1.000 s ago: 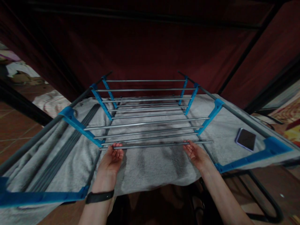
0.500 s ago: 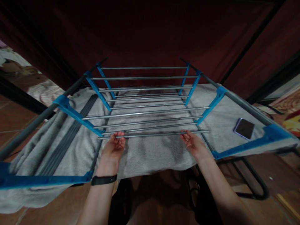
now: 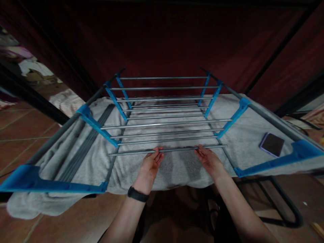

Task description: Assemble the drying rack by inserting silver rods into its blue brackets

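A thin grey metal rod (image 3: 179,149) lies level across the near side of a rack frame with blue plastic brackets (image 3: 98,130) and grey side tubes. My left hand (image 3: 151,163) is closed on the rod near its middle, palm up, a black band around the wrist. Farther right along the same rod, my right hand (image 3: 209,161) pinches it with the fingertips. Both rod ends look free of the brackets. Beyond it, several similar crossbars (image 3: 164,124) span between the left and right brackets.
A grey blanket (image 3: 177,175) lies under the frame. On its left rests a bundle of loose grey rods (image 3: 86,145); on its right, a phone (image 3: 272,144). A dark red panel (image 3: 162,40) stands behind. A black metal frame (image 3: 280,202) is at the lower right.
My left hand has slid right along the rod, closer to my right hand, which stays about where it was on the rod. The view has shifted slightly.
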`<state>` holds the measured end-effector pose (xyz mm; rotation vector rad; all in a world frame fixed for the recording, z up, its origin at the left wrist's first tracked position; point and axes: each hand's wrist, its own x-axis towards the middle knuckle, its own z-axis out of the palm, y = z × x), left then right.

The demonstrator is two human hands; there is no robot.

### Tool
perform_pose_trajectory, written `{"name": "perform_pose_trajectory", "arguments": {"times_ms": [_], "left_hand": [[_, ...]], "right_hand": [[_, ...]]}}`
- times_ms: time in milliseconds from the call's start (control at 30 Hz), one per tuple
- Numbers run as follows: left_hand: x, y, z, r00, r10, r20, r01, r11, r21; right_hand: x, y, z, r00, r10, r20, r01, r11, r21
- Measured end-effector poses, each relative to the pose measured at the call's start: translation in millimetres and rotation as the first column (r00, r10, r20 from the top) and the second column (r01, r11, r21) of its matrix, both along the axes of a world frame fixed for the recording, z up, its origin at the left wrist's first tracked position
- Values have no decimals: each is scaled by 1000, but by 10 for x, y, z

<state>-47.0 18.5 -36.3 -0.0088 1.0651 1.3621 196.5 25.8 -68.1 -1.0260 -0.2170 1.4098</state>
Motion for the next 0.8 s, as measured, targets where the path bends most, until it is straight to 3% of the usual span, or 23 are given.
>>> {"name": "perform_pose_trajectory", "arguments": {"times_ms": [500,800], "left_hand": [[418,-61,-228,995,-104,4,104,995,2],[495,-74,-214,993,-114,31,113,993,17]], "right_hand": [[-302,-150,-130,991,132,36,-135,986,101],[-369,-165,-133,997,81,17,-82,995,63]]}}
